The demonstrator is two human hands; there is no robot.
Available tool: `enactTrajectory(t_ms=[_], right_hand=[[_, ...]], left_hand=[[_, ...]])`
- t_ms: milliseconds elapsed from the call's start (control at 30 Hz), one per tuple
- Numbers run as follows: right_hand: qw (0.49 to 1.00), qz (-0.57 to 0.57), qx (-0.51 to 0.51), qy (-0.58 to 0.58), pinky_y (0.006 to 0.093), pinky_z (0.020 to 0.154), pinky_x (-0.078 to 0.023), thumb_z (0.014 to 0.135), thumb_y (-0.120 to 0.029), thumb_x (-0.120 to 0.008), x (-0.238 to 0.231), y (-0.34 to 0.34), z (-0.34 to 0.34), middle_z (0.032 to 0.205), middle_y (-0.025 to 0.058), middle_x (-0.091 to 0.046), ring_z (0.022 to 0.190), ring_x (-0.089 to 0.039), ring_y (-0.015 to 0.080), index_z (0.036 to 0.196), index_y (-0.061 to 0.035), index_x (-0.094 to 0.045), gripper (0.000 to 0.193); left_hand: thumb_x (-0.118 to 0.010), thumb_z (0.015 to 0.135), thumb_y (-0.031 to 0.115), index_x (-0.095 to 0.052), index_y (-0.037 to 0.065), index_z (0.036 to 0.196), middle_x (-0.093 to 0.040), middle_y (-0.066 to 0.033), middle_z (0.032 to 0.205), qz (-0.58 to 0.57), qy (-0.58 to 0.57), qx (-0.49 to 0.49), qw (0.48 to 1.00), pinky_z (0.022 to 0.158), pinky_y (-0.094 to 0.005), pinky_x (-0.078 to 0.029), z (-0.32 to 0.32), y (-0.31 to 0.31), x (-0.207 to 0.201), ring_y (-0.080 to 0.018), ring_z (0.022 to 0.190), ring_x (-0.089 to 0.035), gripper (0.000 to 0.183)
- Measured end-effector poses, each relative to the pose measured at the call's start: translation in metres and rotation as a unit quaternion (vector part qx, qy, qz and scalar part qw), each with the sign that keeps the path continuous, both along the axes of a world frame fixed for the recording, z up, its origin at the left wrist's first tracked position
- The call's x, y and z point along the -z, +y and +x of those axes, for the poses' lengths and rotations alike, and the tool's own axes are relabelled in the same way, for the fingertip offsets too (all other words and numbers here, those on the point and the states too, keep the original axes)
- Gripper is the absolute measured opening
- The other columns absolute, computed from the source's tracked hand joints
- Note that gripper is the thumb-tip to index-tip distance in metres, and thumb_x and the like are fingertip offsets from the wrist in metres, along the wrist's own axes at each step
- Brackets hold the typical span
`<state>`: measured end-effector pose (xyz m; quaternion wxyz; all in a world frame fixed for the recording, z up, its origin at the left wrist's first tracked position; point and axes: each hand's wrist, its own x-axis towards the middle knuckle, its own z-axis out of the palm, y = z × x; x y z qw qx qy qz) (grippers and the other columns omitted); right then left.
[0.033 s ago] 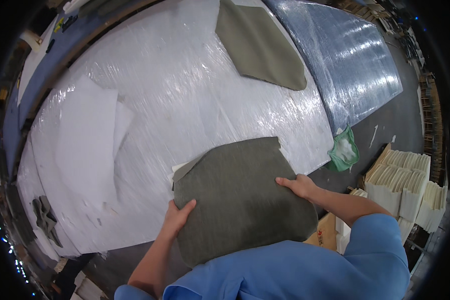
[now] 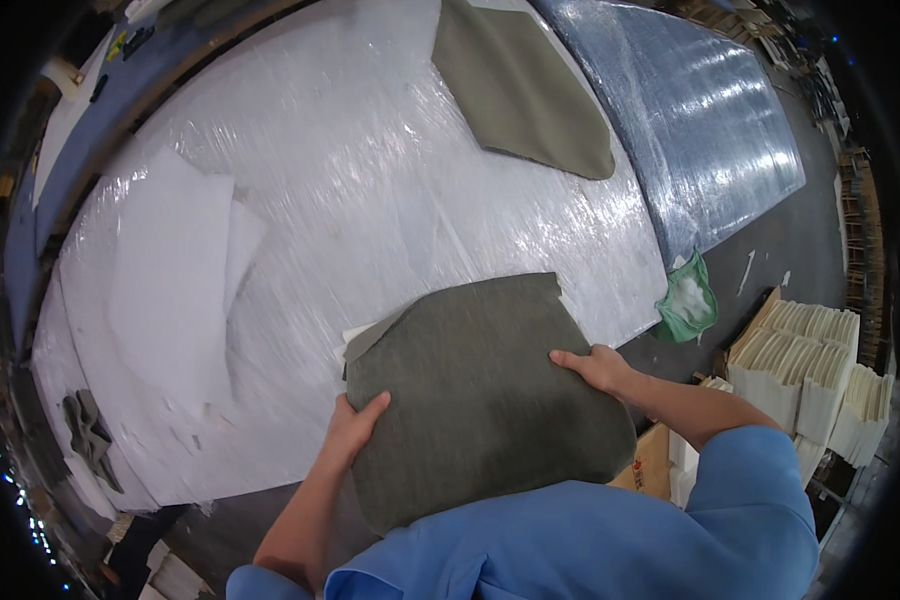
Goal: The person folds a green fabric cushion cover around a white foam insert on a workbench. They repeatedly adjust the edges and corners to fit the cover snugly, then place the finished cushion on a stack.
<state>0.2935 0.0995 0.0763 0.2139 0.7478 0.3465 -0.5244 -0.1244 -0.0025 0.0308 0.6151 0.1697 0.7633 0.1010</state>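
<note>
A grey-green fabric-covered cushion (image 2: 490, 400) is held against the front of my blue shirt, at the near edge of the plastic-wrapped table (image 2: 340, 200). My left hand (image 2: 358, 425) grips its left side, thumb on top and fingers hidden beneath. On the right side, my right hand (image 2: 595, 370) holds it the same way. At the cushion's far left corner the fabric lies folded, and a bit of white padding shows under it. Another grey-green fabric piece (image 2: 520, 95) lies flat at the table's far side.
White padding sheets (image 2: 175, 280) lie on the table's left, with a crumpled dark green scrap (image 2: 92, 440) near its left edge. A blue plastic-wrapped surface (image 2: 700, 120) adjoins at far right. Beside it hangs a green bag (image 2: 690, 300). Stacked cream foam pieces (image 2: 800, 365) stand at right.
</note>
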Motion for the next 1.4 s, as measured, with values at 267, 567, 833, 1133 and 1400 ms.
enactTrajectory(t_ms=[267, 567, 833, 1133, 1400], right_hand=[[1.000, -0.015, 0.009, 0.015, 0.0431, 0.097, -0.053, 0.080, -0.075, -0.072, 0.059, 0.049, -0.010, 0.123, 0.0305, -0.067, 0.113, -0.068, 0.0357, 0.128, 0.0225, -0.057, 0.109], [0.999, 0.010, 0.024, 0.019, 0.0411, 0.097, -0.053, 0.084, -0.075, -0.067, 0.112, 0.072, -0.012, 0.118, 0.0282, -0.070, 0.111, -0.070, 0.0362, 0.120, 0.0175, -0.066, 0.099], [0.964, 0.021, 0.187, 0.185, 0.0448, 0.106, -0.049, 0.087, -0.056, -0.077, 0.068, 0.034, 0.006, 0.137, 0.0249, -0.060, 0.126, -0.061, 0.0345, 0.145, 0.0132, -0.043, 0.097], [0.969, 0.034, 0.133, 0.204, 0.0465, 0.113, -0.043, 0.070, -0.031, -0.097, -0.082, -0.059, 0.021, 0.150, 0.0235, -0.046, 0.137, -0.050, 0.0350, 0.160, -0.0007, -0.018, 0.124], [0.995, 0.024, 0.042, 0.082, 0.0409, 0.106, -0.049, 0.067, -0.065, -0.089, -0.021, -0.026, 0.010, 0.134, 0.0316, -0.058, 0.126, -0.060, 0.0367, 0.141, 0.0190, -0.038, 0.122]], left_hand=[[-0.078, 0.089, 0.044, -0.053, -0.014, 0.135, -0.067, -0.0241, 0.125, 0.017, -0.049, -0.014, 0.999, 0.093, -0.0405, -0.055, -0.016, 0.046, 0.067, -0.0301, 0.111, -0.068, 0.078], [-0.071, 0.091, 0.049, -0.067, -0.011, 0.125, -0.070, -0.0265, 0.122, -0.030, 0.073, 0.072, 0.994, 0.096, -0.0422, -0.052, -0.015, 0.067, 0.092, -0.0350, 0.114, -0.069, 0.069], [-0.071, 0.091, 0.053, -0.043, -0.013, 0.146, -0.063, -0.0297, 0.134, 0.025, 0.085, 0.050, 0.995, 0.103, -0.0454, -0.050, -0.021, 0.037, 0.049, -0.0391, 0.123, -0.064, 0.091], [-0.050, 0.102, 0.056, -0.038, 0.014, 0.159, -0.027, -0.0200, 0.167, 0.230, 0.065, 0.524, 0.818, 0.124, -0.0582, -0.018, 0.020, -0.051, -0.134, -0.0438, 0.155, -0.021, 0.073], [-0.048, 0.104, 0.053, -0.038, 0.015, 0.159, -0.028, -0.0160, 0.168, 0.247, 0.043, 0.521, 0.816, 0.125, -0.0573, -0.017, 0.039, 0.004, -0.057, -0.0413, 0.155, -0.022, 0.068]])
